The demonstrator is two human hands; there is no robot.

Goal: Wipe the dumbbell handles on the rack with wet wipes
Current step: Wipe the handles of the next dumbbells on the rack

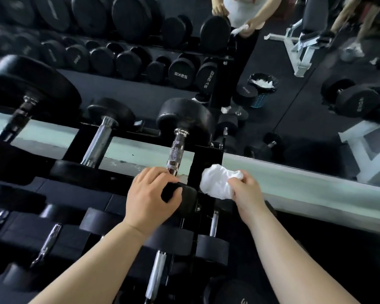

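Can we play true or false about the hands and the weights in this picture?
1. The right hand holds a white wipe. True.
2. The left hand is in the air, touching nothing. False: it grips the near black end of a dumbbell.
3. The wipe is wrapped round the dumbbell's handle. False: the handle is bare, and the wipe is off to its right side.
4. A blue bin with something white in it shows in the mirror. True.
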